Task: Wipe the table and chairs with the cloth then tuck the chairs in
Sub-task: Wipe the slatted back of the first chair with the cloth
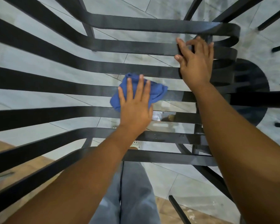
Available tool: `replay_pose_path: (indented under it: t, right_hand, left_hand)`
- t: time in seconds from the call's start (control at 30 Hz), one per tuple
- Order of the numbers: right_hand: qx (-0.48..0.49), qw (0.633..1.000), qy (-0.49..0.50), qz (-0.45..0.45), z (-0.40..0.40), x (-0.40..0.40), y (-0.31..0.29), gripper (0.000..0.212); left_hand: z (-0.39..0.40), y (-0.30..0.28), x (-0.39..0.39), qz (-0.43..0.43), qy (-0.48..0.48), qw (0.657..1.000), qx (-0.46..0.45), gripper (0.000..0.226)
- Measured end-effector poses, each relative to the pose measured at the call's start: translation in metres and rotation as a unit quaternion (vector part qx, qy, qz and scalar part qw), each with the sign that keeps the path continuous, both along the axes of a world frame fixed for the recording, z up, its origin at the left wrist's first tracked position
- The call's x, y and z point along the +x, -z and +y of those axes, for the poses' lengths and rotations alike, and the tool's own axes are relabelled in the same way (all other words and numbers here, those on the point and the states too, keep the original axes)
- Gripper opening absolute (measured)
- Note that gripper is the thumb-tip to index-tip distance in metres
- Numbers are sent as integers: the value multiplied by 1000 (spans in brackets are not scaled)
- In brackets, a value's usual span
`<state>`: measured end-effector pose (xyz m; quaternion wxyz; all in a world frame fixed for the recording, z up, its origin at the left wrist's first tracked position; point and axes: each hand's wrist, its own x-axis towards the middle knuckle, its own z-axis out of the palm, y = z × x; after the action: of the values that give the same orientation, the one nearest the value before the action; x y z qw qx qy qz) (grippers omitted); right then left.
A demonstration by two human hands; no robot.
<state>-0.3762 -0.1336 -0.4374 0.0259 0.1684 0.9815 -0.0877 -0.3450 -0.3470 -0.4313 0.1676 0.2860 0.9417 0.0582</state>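
Note:
A black metal chair (90,65) made of wide curved slats fills the head view, seen from above. A crumpled blue cloth (157,92) lies on the seat slats near the middle. My left hand (136,107) presses flat on the cloth with straight, spread fingers. My right hand (196,62) is further up and to the right, its fingers curled round a slat near the seat's curled front edge.
Grey floor tiles (31,50) show between the slats, with brown tiles (10,157) at the lower left. A round black table base (252,88) stands right of the chair. More black legs (273,16) cross the upper right. My grey-trousered legs are below.

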Motion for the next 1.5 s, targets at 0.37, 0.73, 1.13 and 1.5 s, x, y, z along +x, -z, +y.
replay_pose_path:
  t: [0.37, 0.73, 1.13, 1.5]
  right_hand:
    - [1, 999, 2, -34, -3, -1, -6, 44]
    - [38, 995, 37, -87, -20, -2, -3, 59]
    - [31, 994, 43, -100, -18, -4, -5, 58]
    - [-16, 998, -38, -49, -14, 5, -10, 55]
  left_hand:
    - [-59, -53, -24, -137, -129, 977, -103, 62]
    - [-30, 2, 39, -8, -95, 995, -44, 77]
    - [-43, 8, 38, 50, -17, 998, 39, 58]
    - [-101, 15, -4, 56, 45, 997, -5, 58]
